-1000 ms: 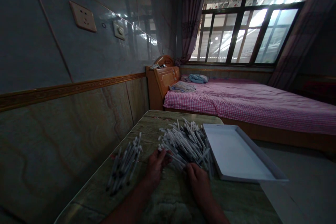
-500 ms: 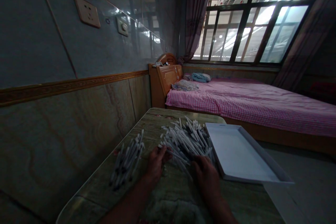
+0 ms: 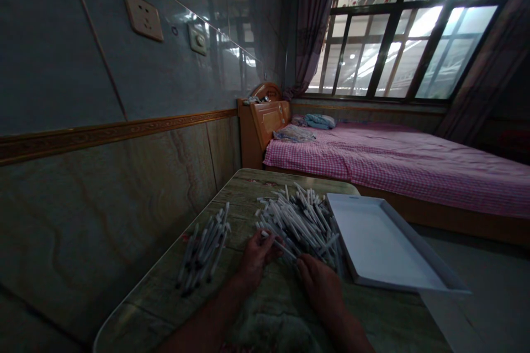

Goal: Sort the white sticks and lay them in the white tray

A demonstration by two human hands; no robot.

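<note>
A slim whitish pen (image 3: 285, 249) stretches between my two hands, over the near edge of a heap of pens. My left hand (image 3: 254, 258) pinches its upper left end. At the other end, the closed fingers of my right hand (image 3: 322, 285) grip it; their tips are partly hidden. Just beyond the hands lies the heap of loose white and clear pens (image 3: 298, 215), pointing in many directions. To the left of my left hand, a smaller bunch of pens (image 3: 206, 248) lies roughly lined up, dark ends toward me.
A shallow white box tray (image 3: 385, 242) rests at the table's right side, its right part overhanging the edge. The green marbled table (image 3: 285, 325) stands along a tiled wall (image 3: 165, 187) at left. Behind it is a bed (image 3: 372, 149) with a pink checked cover.
My left hand has shifted slightly right and my right hand slightly left, bringing them closer together. The pen between them now shows more clearly. The view has tilted a little.
</note>
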